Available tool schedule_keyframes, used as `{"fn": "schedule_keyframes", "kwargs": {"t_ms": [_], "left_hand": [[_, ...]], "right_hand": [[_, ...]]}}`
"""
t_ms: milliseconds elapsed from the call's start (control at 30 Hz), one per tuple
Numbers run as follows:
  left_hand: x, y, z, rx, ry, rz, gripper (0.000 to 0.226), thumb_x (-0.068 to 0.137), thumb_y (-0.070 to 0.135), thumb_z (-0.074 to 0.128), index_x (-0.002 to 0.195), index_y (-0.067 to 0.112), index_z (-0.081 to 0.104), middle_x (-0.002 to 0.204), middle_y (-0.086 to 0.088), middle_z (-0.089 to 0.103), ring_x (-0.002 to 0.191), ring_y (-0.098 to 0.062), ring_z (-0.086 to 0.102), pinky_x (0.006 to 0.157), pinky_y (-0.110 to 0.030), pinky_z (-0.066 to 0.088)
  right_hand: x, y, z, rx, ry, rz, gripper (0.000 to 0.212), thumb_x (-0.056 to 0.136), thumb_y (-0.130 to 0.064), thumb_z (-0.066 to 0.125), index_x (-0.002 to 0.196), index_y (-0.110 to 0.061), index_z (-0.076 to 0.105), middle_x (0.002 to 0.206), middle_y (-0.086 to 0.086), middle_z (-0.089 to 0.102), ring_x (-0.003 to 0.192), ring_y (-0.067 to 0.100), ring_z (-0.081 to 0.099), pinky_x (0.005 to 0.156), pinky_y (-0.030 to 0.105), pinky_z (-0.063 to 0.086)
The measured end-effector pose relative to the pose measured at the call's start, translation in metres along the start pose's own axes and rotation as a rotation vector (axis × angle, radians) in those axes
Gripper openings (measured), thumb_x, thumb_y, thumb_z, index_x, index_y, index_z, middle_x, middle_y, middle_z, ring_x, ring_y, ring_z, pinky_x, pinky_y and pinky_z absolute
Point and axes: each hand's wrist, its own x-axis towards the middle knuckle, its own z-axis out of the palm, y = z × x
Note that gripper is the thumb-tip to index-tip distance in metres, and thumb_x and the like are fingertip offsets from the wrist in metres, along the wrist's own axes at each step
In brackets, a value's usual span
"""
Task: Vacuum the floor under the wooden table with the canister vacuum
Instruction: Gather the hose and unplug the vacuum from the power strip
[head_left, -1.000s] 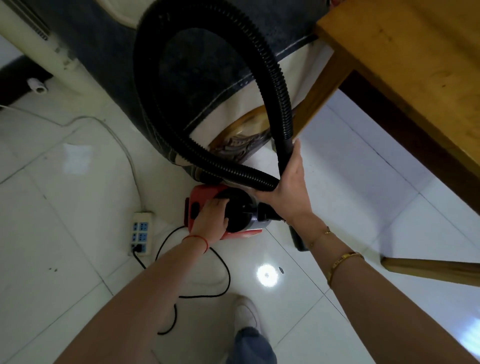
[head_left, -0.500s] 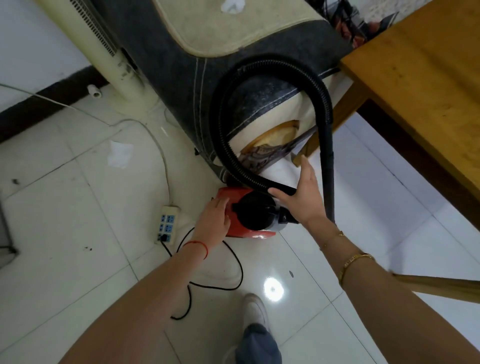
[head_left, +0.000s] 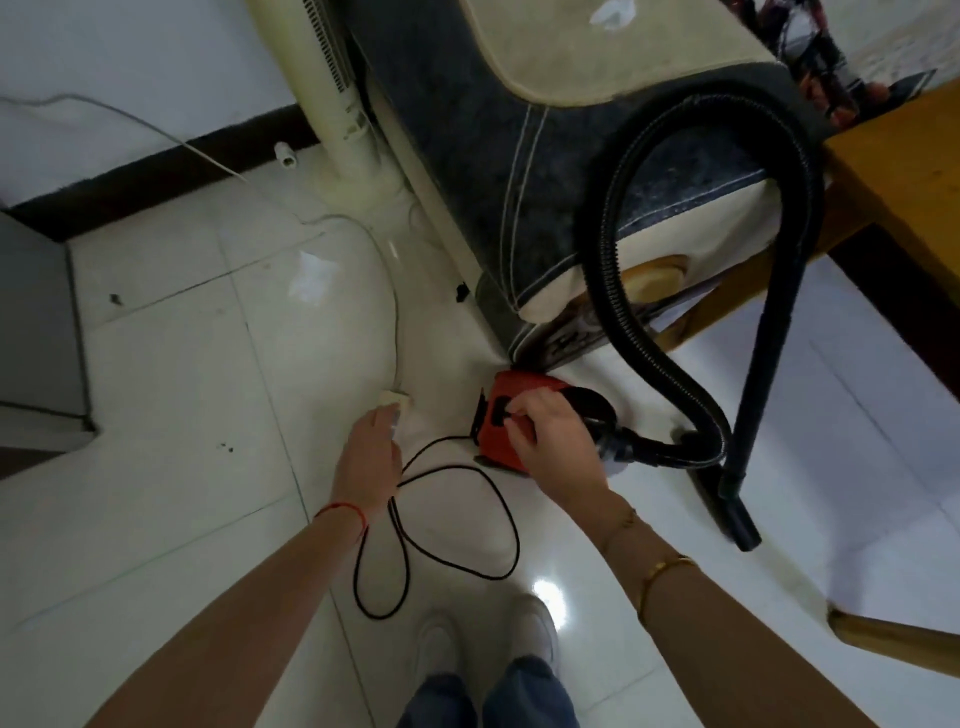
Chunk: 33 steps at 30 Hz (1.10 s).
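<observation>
The red canister vacuum (head_left: 497, 427) sits on the white tile floor at the corner of a dark sofa. My right hand (head_left: 546, 432) rests on top of it, fingers curled at its black handle slot. My left hand (head_left: 372, 448) lies over the near end of a white power strip (head_left: 393, 399), its fingers hidden from me. The black hose (head_left: 611, 244) loops up in front of the sofa and comes down into the wand (head_left: 764, 349), which ends at the floor nozzle (head_left: 728, 512). The wooden table (head_left: 905, 171) fills the upper right, above the tiles.
The black power cord (head_left: 457, 525) coils on the floor between my arms. A tower fan (head_left: 347, 119) stands by the wall, with a white cable (head_left: 388, 291) running to the strip. A table leg (head_left: 894, 643) juts in at lower right. My feet (head_left: 488, 639) are below.
My right hand has let go of the hose and moved onto the canister. My left hand has left the canister and gone left to the power strip. The view has tilted back.
</observation>
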Motion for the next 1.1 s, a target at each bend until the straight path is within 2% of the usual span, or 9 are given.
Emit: {"fn": "schedule_keyframes", "kwargs": {"t_ms": [167, 300, 533, 667, 767, 867, 967, 1033, 1100], "left_hand": [[0.005, -0.074, 0.019, -0.009, -0.010, -0.052, 0.055, 0.091, -0.010, 0.041, 0.143, 0.006, 0.036, 0.140, -0.015, 0.042, 0.126, -0.026, 0.041, 0.103, -0.020, 0.026], [0.017, -0.135, 0.056, 0.004, -0.006, -0.077, 0.057, 0.089, -0.012, 0.041, 0.143, 0.005, 0.036, 0.140, -0.015, 0.042, 0.127, -0.026, 0.040, 0.104, -0.020, 0.027], [0.054, -0.229, 0.129, 0.040, -0.007, -0.047, 0.065, 0.088, 0.018, 0.065, 0.145, 0.009, 0.033, 0.146, -0.009, 0.037, 0.132, -0.022, 0.035, 0.106, -0.026, 0.030], [0.071, -0.258, 0.164, 0.044, 0.052, -0.056, 0.075, 0.085, 0.032, 0.069, 0.146, 0.008, 0.031, 0.149, -0.009, 0.033, 0.135, -0.021, 0.031, 0.109, -0.026, 0.027], [0.081, -0.270, 0.177, 0.040, 0.081, -0.058, 0.077, 0.083, 0.034, 0.069, 0.145, 0.006, 0.033, 0.149, -0.009, 0.034, 0.136, -0.023, 0.031, 0.110, -0.029, 0.028], [0.090, -0.282, 0.188, 0.013, 0.114, -0.010, 0.067, 0.077, 0.039, 0.068, 0.134, 0.012, 0.048, 0.134, -0.005, 0.048, 0.123, -0.027, 0.047, 0.098, -0.034, 0.044], [0.089, -0.283, 0.195, 0.020, 0.165, -0.010, 0.058, 0.079, 0.030, 0.072, 0.131, 0.013, 0.052, 0.132, -0.003, 0.051, 0.126, -0.022, 0.043, 0.097, -0.027, 0.039], [0.090, -0.287, 0.203, 0.029, 0.185, -0.027, 0.065, 0.081, 0.031, 0.072, 0.137, 0.013, 0.046, 0.136, -0.005, 0.048, 0.127, -0.019, 0.041, 0.098, -0.024, 0.038], [0.091, -0.290, 0.208, 0.039, 0.204, -0.022, 0.068, 0.082, 0.034, 0.071, 0.140, 0.012, 0.043, 0.135, -0.006, 0.047, 0.126, -0.018, 0.042, 0.098, -0.024, 0.039]], "right_hand": [[0.014, -0.003, 0.087, -0.017, -0.169, -0.062, 0.013, 0.091, -0.020, 0.058, 0.095, -0.008, 0.062, 0.095, 0.008, 0.061, 0.092, 0.025, 0.055, 0.077, 0.029, 0.040], [0.026, 0.004, 0.160, -0.031, -0.259, -0.126, 0.022, 0.095, -0.028, 0.055, 0.103, -0.009, 0.062, 0.102, 0.007, 0.063, 0.098, 0.022, 0.056, 0.084, 0.034, 0.047], [0.064, 0.025, 0.273, -0.234, -0.472, -0.256, 0.036, 0.100, -0.039, 0.043, 0.116, -0.009, 0.055, 0.115, 0.009, 0.058, 0.106, 0.024, 0.053, 0.087, 0.034, 0.044], [0.078, 0.024, 0.322, -0.247, -0.489, -0.310, 0.041, 0.100, -0.041, 0.042, 0.104, -0.004, 0.059, 0.107, 0.013, 0.063, 0.097, 0.028, 0.059, 0.075, 0.034, 0.048], [0.093, 0.012, 0.352, -0.289, -0.501, -0.262, 0.048, 0.101, -0.044, 0.035, 0.099, -0.003, 0.061, 0.101, 0.014, 0.065, 0.088, 0.027, 0.061, 0.059, 0.028, 0.039], [0.109, -0.001, 0.370, -0.320, -0.541, -0.169, 0.052, 0.098, -0.049, 0.037, 0.106, -0.003, 0.060, 0.102, 0.013, 0.060, 0.094, 0.027, 0.059, 0.064, 0.028, 0.039], [0.117, -0.009, 0.378, -0.412, -0.590, -0.143, 0.041, 0.095, -0.047, 0.048, 0.089, -0.008, 0.055, 0.094, 0.009, 0.051, 0.088, 0.023, 0.056, 0.059, 0.027, 0.038], [0.120, -0.013, 0.383, -0.448, -0.612, -0.119, 0.034, 0.096, -0.039, 0.049, 0.092, -0.006, 0.057, 0.101, 0.012, 0.055, 0.088, 0.024, 0.056, 0.063, 0.029, 0.042], [0.120, -0.016, 0.387, -0.465, -0.637, -0.098, 0.031, 0.097, -0.028, 0.048, 0.074, -0.007, 0.049, 0.080, 0.005, 0.049, 0.066, 0.018, 0.046, 0.055, 0.027, 0.038]]}}
